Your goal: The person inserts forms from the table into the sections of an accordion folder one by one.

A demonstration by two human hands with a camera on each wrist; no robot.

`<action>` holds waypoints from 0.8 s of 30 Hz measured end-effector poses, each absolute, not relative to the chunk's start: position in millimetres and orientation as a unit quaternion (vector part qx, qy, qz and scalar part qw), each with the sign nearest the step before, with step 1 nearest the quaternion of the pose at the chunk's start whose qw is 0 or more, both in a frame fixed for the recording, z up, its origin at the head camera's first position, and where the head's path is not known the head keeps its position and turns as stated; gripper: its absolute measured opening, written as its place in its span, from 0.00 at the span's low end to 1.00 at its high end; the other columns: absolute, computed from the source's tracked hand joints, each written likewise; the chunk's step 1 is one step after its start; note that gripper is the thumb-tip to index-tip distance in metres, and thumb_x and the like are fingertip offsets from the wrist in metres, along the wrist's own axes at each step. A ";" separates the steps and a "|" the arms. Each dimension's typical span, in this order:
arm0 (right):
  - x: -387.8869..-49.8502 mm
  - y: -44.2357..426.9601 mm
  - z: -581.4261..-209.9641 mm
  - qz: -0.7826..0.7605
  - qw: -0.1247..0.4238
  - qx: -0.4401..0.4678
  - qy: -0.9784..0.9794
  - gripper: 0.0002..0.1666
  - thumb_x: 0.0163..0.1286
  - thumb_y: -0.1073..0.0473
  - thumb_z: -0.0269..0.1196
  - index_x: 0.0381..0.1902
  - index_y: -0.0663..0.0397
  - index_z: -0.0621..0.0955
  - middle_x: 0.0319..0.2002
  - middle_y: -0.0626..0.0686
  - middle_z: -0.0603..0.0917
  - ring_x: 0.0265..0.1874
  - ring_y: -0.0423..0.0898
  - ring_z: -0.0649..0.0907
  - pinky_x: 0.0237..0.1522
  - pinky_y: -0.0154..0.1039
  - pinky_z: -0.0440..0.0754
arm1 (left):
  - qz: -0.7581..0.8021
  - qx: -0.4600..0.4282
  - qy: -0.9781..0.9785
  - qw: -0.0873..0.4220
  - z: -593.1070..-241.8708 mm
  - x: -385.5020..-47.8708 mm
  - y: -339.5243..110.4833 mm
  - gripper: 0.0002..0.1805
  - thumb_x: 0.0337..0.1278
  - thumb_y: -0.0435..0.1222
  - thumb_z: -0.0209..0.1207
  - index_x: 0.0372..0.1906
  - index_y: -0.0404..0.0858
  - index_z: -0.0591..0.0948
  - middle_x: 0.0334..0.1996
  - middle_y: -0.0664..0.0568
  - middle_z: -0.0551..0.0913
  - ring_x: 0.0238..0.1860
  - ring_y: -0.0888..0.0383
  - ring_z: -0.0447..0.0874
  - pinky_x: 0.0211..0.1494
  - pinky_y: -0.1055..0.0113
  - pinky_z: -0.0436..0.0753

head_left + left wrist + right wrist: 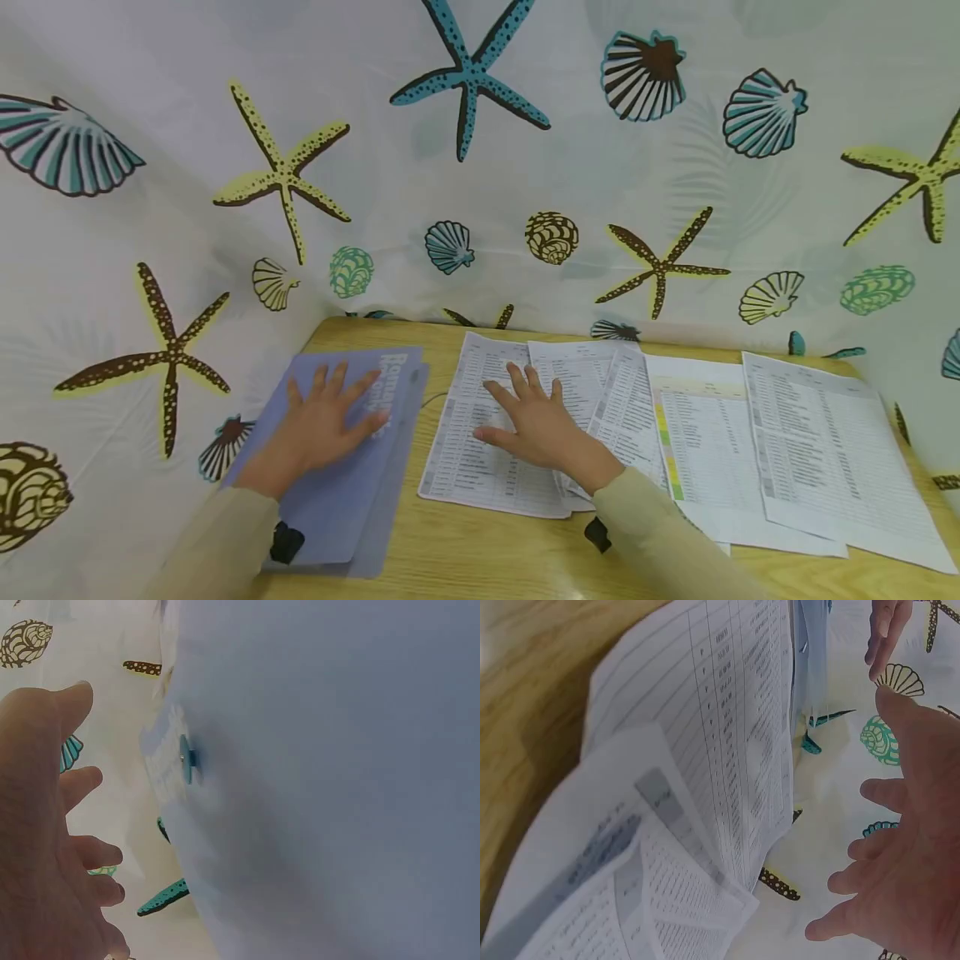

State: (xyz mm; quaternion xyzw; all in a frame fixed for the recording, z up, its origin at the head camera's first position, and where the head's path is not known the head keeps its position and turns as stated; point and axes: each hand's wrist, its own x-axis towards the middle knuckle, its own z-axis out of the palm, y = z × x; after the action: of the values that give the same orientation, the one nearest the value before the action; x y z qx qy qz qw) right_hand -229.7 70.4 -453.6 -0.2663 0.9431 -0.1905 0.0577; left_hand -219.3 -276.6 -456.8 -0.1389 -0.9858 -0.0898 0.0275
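My left hand (318,429) is spread over a blue-violet plastic folder (337,517) with white lettering at its far edge. In the left wrist view a gap shows between the fingers and the folder (322,780), which has a small blue button (185,759). My right hand (536,425), fingers also spread, is above printed sheets (465,467) that overlap in the middle. The right wrist view shows that hand (922,847) apart from the printed sheets (727,735). Neither hand holds anything.
To the right lie a sheet with a coloured column (705,450) and another printed list (832,450). All rest on a wooden table (465,550). A white curtain (525,292) with starfish and shells hangs behind and at both sides.
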 end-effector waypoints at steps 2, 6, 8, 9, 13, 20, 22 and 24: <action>-228.6 63.7 -456.9 -0.190 0.064 -0.274 0.941 0.47 0.77 0.28 0.55 0.84 0.42 0.62 0.85 0.63 0.51 0.84 0.68 0.51 0.74 0.79 0.49 | -0.093 -0.138 -0.986 0.027 -459.5 -215.6 -278.3 0.41 0.75 0.63 0.51 0.83 0.48 0.63 0.79 0.23 0.57 0.79 0.18 0.47 0.68 0.13 0.42; -225.4 49.2 -459.2 -0.191 0.077 -0.287 0.935 0.46 0.78 0.29 0.54 0.84 0.42 0.62 0.85 0.63 0.51 0.84 0.68 0.50 0.75 0.79 0.49 | -0.098 -0.137 -0.985 0.027 -464.0 -209.4 -279.9 0.40 0.75 0.62 0.53 0.82 0.47 0.65 0.78 0.23 0.59 0.78 0.18 0.51 0.68 0.13 0.45; -224.3 41.5 -461.2 -0.186 0.079 -0.294 0.934 0.46 0.78 0.28 0.54 0.84 0.42 0.62 0.85 0.63 0.51 0.84 0.68 0.51 0.75 0.79 0.49 | -0.101 -0.140 -0.985 0.027 -466.9 -207.2 -281.0 0.39 0.74 0.60 0.55 0.81 0.47 0.66 0.77 0.23 0.60 0.77 0.19 0.54 0.69 0.14 0.48; -223.7 37.6 -462.2 -0.184 0.081 -0.297 0.933 0.46 0.77 0.28 0.54 0.84 0.41 0.62 0.85 0.63 0.51 0.84 0.68 0.51 0.75 0.79 0.49 | -0.105 -0.141 -0.984 0.026 -468.1 -206.2 -281.2 0.38 0.74 0.59 0.55 0.81 0.46 0.67 0.77 0.22 0.61 0.77 0.19 0.55 0.69 0.15 0.49; -221.9 23.2 -469.7 -0.170 0.089 -0.308 0.932 0.47 0.77 0.27 0.53 0.84 0.41 0.61 0.85 0.62 0.50 0.84 0.67 0.51 0.75 0.78 0.51 | -0.126 -0.153 -0.980 0.022 -474.3 -203.7 -283.6 0.36 0.74 0.54 0.59 0.78 0.43 0.71 0.74 0.22 0.66 0.75 0.21 0.62 0.70 0.19 0.58; -217.2 0.7 -480.4 -0.153 0.106 -0.325 0.927 0.47 0.77 0.26 0.53 0.84 0.39 0.61 0.85 0.61 0.51 0.84 0.66 0.53 0.76 0.77 0.53 | -0.154 -0.186 -0.970 0.030 -480.5 -199.2 -285.8 0.30 0.70 0.43 0.65 0.71 0.33 0.77 0.63 0.29 0.81 0.65 0.29 0.79 0.67 0.34 0.75; -216.2 -5.2 -483.9 -0.153 0.105 -0.330 0.925 0.46 0.77 0.27 0.54 0.84 0.39 0.62 0.85 0.62 0.53 0.84 0.66 0.53 0.75 0.77 0.53 | -0.155 -0.192 -0.968 0.034 -480.8 -197.7 -285.5 0.29 0.69 0.41 0.66 0.68 0.30 0.78 0.61 0.31 0.83 0.63 0.32 0.82 0.65 0.37 0.78; -214.9 -10.5 -488.2 -0.153 0.099 -0.338 0.924 0.46 0.77 0.28 0.54 0.83 0.40 0.63 0.84 0.62 0.54 0.83 0.67 0.55 0.74 0.77 0.55 | -0.153 -0.196 -0.968 0.039 -480.2 -196.2 -284.4 0.27 0.69 0.40 0.66 0.66 0.29 0.80 0.59 0.33 0.85 0.61 0.34 0.84 0.64 0.40 0.80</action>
State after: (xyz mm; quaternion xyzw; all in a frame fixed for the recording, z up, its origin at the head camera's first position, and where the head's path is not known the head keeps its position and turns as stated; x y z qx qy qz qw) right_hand -214.9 -10.5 -488.2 -0.3376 0.9235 -0.1528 0.0989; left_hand -196.2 -284.4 -480.2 -0.1958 -0.9678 -0.1531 0.0392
